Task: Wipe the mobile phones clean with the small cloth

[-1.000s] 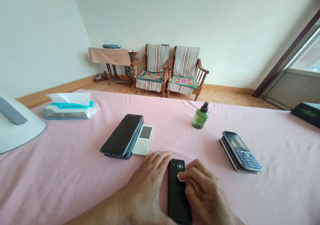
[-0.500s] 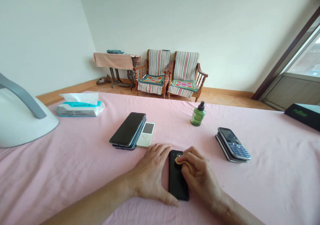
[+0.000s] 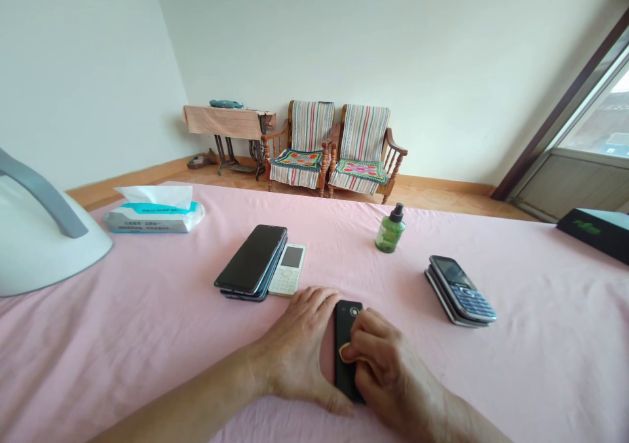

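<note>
A black mobile phone (image 3: 344, 371) lies face down on the pink tablecloth, its camera end pointing away from me. My left hand (image 3: 299, 348) braces it from the left, fingertips at the far edge and thumb at the near end. Pinched in my right hand (image 3: 386, 364) is a small yellowish cloth (image 3: 345, 352), pressed on the phone's back. Much of that cloth and the phone's right side are hidden by my fingers. Just beyond my left hand sits a white keypad phone (image 3: 287, 272), beside a stack of dark smartphones (image 3: 253, 259).
A green spray bottle (image 3: 390, 230) stands further back, and stacked keypad phones (image 3: 462, 292) lie to the right. At left are a tissue pack (image 3: 152, 217) and a white object with a grey handle (image 3: 44, 233). A dark box (image 3: 597, 233) sits at far right.
My right hand has slid the cloth from beside the camera toward me, down to about the middle of the phone's back. My left hand keeps its hold. The view has shifted slightly.
</note>
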Demonstrator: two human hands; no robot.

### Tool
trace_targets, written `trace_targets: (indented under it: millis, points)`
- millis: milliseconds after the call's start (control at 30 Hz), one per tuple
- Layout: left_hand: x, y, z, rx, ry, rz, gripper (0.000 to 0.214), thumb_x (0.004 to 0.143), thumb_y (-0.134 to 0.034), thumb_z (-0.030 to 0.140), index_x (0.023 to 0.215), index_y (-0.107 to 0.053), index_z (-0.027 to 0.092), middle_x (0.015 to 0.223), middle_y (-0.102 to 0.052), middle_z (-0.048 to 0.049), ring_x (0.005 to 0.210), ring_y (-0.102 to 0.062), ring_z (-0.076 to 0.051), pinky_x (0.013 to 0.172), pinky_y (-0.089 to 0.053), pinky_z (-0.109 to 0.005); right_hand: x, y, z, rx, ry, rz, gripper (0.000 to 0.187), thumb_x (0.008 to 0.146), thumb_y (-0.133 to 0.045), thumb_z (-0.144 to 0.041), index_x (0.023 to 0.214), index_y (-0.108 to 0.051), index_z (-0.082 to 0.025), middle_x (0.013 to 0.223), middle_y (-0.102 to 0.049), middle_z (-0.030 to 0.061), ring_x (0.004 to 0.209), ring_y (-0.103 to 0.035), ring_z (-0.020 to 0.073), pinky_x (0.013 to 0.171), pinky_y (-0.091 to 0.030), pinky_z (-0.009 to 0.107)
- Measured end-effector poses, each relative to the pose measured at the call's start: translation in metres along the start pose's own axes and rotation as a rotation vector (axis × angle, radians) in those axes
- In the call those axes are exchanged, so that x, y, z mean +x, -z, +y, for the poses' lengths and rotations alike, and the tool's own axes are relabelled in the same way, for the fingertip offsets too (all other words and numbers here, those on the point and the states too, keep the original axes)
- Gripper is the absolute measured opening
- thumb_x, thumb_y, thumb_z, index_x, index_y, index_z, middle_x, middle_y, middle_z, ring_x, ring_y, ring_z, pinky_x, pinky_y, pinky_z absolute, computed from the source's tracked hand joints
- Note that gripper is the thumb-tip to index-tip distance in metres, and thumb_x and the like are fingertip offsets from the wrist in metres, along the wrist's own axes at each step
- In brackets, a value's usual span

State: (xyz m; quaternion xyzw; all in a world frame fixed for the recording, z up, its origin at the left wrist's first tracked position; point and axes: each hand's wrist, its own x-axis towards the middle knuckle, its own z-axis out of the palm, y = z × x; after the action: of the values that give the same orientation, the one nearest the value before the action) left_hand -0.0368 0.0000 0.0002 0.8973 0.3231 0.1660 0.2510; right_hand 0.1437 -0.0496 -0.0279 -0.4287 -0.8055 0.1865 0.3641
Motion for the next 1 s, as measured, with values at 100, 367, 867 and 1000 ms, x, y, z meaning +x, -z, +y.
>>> trace_targets:
  millis: [100,367,867,1000]
  points:
    - [0.001,0.000,-0.001,0.013,0.009,-0.009,0.097,0.044,-0.080,0.057,0.124,-0.041,0.019,0.124,-0.047,-0.0113,0.115,-0.042,-0.035,0.104,-0.030,-0.051,0.006,-0.001,0.002,0.021,-0.009,0.014,0.035,0.068,-0.045,0.005,0.082,-0.066,-0.018,0.083,-0.057,0.0046,0.080,-0.053,0.0172,0.070,-0.046,0.030]
    - [0.002,-0.001,-0.003,0.032,0.023,-0.027,0.102,0.043,-0.079,0.060,0.127,-0.039,0.018,0.126,-0.045,-0.0136,0.118,-0.040,-0.036,0.106,-0.026,-0.054,0.003,0.002,0.004,0.042,-0.024,-0.020,0.039,0.067,-0.045,0.007,0.086,-0.068,-0.019,0.086,-0.057,0.0042,0.080,-0.055,0.0154,0.068,-0.048,0.026]
    - [0.003,0.001,-0.007,-0.025,-0.031,-0.003,0.098,0.037,-0.080,0.061,0.121,-0.044,0.024,0.120,-0.049,-0.0090,0.112,-0.044,-0.036,0.099,-0.033,-0.051,0.003,0.003,-0.013,0.014,0.016,-0.057,0.040,0.061,-0.043,0.007,0.080,-0.067,-0.019,0.081,-0.057,0.0030,0.078,-0.054,0.0155,0.065,-0.045,0.025]
    - [0.004,-0.005,-0.010,0.001,-0.052,0.033,0.092,0.040,-0.081,0.056,0.118,-0.046,0.023,0.119,-0.050,-0.0086,0.110,-0.046,-0.034,0.098,-0.034,-0.048,0.001,0.008,-0.023,0.041,0.036,-0.163,0.041,0.052,-0.041,0.008,0.072,-0.065,-0.019,0.078,-0.055,0.0011,0.071,-0.053,0.0125,0.059,-0.041,0.022]
